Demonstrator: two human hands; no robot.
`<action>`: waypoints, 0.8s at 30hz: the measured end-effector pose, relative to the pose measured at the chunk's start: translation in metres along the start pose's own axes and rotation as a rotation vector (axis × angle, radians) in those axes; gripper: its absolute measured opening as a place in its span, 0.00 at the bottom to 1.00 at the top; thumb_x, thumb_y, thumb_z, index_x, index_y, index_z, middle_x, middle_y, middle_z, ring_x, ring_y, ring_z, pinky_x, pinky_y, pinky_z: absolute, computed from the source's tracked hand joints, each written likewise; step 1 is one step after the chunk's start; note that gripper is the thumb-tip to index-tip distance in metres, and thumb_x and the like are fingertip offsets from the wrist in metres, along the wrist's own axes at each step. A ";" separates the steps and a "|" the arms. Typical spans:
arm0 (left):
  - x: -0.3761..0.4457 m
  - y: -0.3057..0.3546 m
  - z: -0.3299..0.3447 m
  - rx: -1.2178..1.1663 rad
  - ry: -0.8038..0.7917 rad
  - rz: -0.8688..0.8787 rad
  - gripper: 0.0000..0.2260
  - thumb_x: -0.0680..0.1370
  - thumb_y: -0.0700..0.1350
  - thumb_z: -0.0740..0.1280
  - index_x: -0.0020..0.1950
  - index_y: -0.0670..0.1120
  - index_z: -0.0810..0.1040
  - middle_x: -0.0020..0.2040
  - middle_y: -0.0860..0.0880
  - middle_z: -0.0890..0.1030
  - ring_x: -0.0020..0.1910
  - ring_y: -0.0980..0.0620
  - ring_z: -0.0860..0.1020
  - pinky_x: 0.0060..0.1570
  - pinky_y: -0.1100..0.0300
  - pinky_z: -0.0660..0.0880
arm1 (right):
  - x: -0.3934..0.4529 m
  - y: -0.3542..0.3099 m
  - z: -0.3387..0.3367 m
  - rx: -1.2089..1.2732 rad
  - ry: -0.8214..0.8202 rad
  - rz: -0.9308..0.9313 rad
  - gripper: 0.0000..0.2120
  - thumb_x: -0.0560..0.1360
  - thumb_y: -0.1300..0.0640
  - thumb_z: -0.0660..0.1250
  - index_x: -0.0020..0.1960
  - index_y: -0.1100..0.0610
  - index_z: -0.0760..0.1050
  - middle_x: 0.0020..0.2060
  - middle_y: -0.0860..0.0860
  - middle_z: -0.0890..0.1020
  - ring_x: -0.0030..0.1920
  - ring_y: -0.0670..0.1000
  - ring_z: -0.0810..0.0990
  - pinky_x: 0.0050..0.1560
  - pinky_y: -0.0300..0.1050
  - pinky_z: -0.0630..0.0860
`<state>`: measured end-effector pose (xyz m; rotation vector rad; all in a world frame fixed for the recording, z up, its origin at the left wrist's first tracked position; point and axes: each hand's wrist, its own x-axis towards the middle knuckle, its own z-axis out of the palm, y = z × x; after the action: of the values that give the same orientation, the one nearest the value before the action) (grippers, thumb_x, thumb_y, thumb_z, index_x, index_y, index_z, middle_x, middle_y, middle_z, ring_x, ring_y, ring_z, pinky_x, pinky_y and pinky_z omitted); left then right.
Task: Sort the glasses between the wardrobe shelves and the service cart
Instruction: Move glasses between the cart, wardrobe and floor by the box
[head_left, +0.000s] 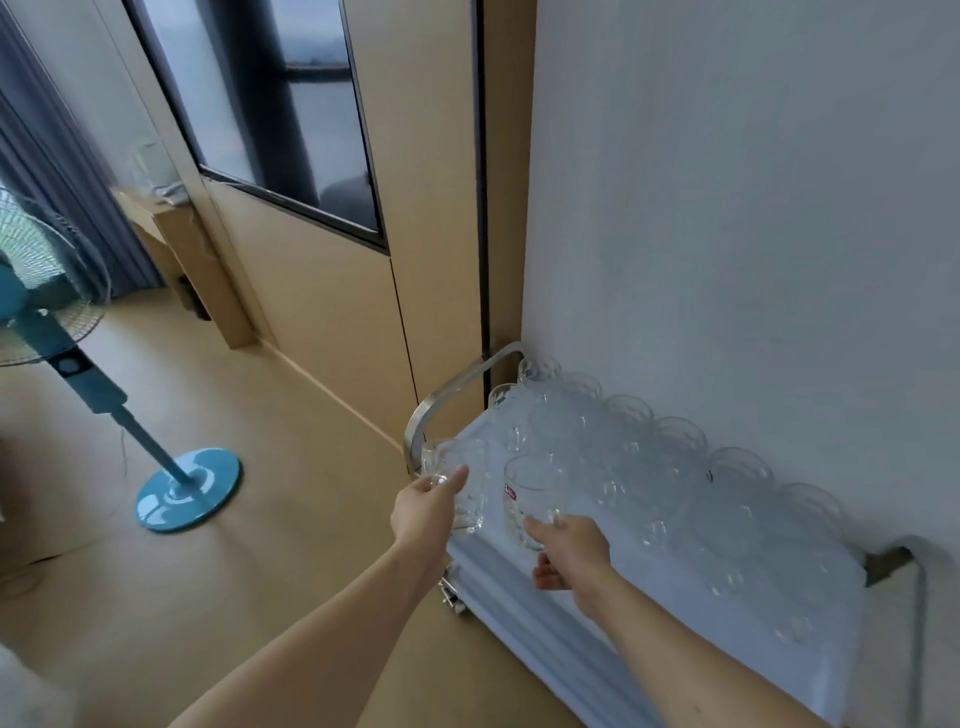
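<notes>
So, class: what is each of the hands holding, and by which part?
The left hand grips a clear glass by its side wall. The right hand grips a red-labelled glass around its lower body.

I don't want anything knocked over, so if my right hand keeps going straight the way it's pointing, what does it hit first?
The right hand already grips a labelled glass. Straight on, that glass would probably meet the crowded glasses on the cart; depth is unclear.

A teal pedestal fan (47, 322) stands on tan floor (260, 519) beside beige panelling (322, 322).
</notes>
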<state>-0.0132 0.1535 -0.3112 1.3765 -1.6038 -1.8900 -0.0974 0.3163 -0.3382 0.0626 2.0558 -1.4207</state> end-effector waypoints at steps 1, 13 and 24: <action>0.012 0.001 0.005 -0.014 0.006 -0.020 0.20 0.74 0.57 0.75 0.56 0.43 0.82 0.49 0.48 0.81 0.51 0.46 0.81 0.59 0.50 0.75 | 0.010 -0.001 0.002 -0.010 -0.002 0.006 0.12 0.74 0.49 0.76 0.45 0.56 0.77 0.34 0.58 0.80 0.27 0.56 0.82 0.37 0.56 0.85; 0.117 -0.003 0.033 -0.044 -0.019 -0.195 0.10 0.80 0.52 0.66 0.50 0.46 0.81 0.47 0.46 0.85 0.44 0.46 0.77 0.51 0.49 0.74 | 0.092 0.006 0.034 0.002 0.033 0.088 0.20 0.74 0.50 0.76 0.37 0.59 0.69 0.31 0.57 0.75 0.27 0.55 0.80 0.38 0.56 0.85; 0.183 -0.016 0.044 0.120 -0.253 -0.157 0.11 0.82 0.53 0.67 0.47 0.48 0.84 0.41 0.56 0.86 0.49 0.50 0.81 0.46 0.58 0.74 | 0.121 0.025 0.069 0.033 0.173 0.155 0.20 0.74 0.49 0.77 0.35 0.57 0.69 0.27 0.55 0.78 0.29 0.53 0.83 0.44 0.58 0.85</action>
<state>-0.1333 0.0500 -0.4132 1.3937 -1.8002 -2.1652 -0.1520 0.2308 -0.4367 0.3622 2.1145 -1.3939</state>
